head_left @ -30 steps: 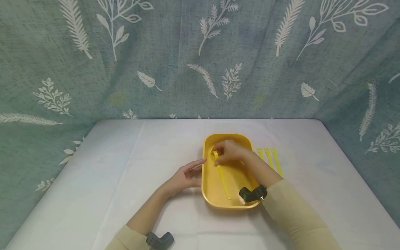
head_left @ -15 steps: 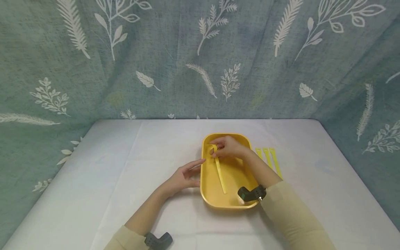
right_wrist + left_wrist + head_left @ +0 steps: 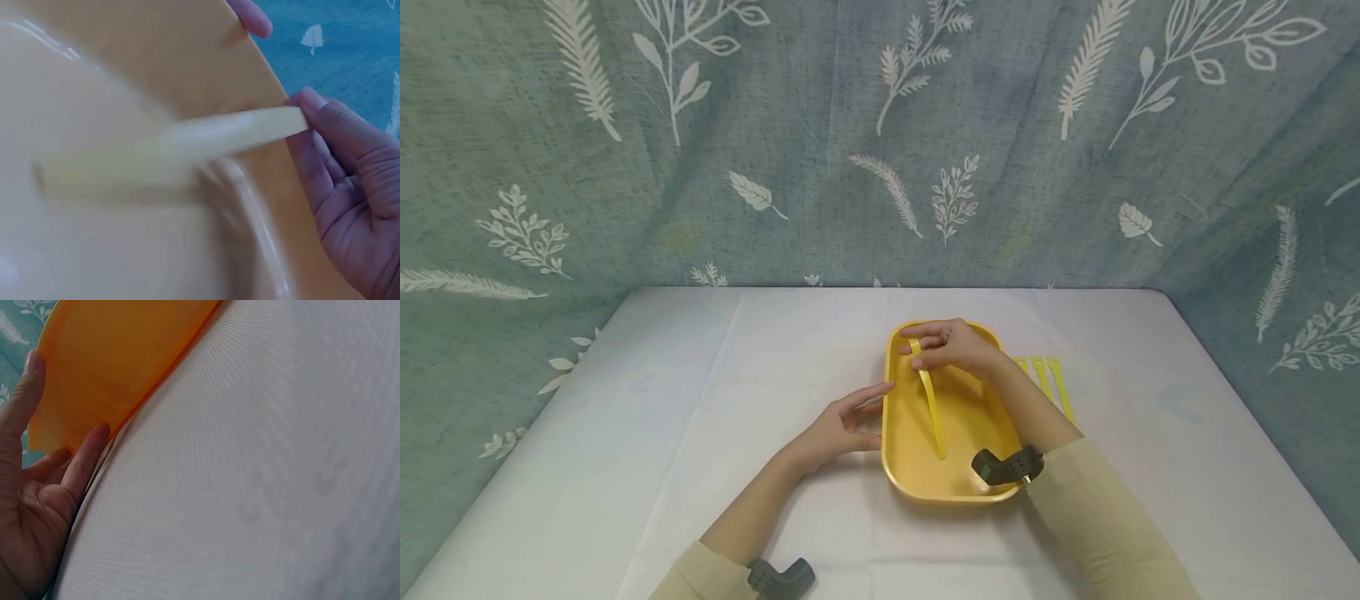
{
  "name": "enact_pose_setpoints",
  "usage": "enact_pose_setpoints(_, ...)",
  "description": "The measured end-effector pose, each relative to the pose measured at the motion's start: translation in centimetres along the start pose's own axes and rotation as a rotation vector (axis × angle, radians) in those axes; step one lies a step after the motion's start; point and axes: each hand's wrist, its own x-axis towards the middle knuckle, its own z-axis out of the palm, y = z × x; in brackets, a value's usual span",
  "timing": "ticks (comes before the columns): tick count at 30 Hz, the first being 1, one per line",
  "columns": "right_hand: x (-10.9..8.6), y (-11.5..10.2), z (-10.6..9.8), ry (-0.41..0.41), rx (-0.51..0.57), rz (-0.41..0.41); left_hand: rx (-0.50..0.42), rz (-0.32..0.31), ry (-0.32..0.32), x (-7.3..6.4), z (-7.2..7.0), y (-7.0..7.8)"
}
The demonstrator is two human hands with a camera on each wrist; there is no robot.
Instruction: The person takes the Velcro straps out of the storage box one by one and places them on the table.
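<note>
A yellow plastic strip (image 3: 931, 408), flat and narrow, slants over the inside of the yellow tray (image 3: 951, 498). My right hand (image 3: 958, 346) pinches its far end between thumb and fingers, above the tray's far left part. In the right wrist view the strip (image 3: 237, 132) bends and looks blurred, its free end toward the tray floor. My left hand (image 3: 842, 429) touches the tray's outer left side with fingers spread and fairly straight. In the left wrist view the fingers of the left hand (image 3: 37, 500) rest against the orange-looking tray wall (image 3: 125, 356).
Several similar yellow strips (image 3: 1062, 392) lie side by side on the white tablecloth (image 3: 760, 367) right of the tray, partly hidden by the right forearm. A patterned blue-green curtain (image 3: 820, 150) hangs behind the table. Each wrist wears a dark camera (image 3: 1007, 465).
My right hand has moved slightly away from me and up, raising the strip's far end. The curled loop at that end no longer shows. My left hand and the tray stay in place.
</note>
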Motion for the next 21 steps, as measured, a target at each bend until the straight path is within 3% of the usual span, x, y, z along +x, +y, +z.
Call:
enact_pose_setpoints(5,0.10,0.04,-0.16,-0.067,0.079,-0.030,0.010,-0.007,0.000,0.02,-0.08,-0.16)
enact_pose_setpoints(9,0.20,0.01,-0.35,-0.088,0.082,-0.086,0.001,0.004,0.000,0.07,-0.08,0.00)
enact_pose_setpoints(21,-0.03,-0.15,-0.38,-0.038,0.039,-0.145,-0.025,0.018,-0.010,-0.03,-0.07,-0.06)
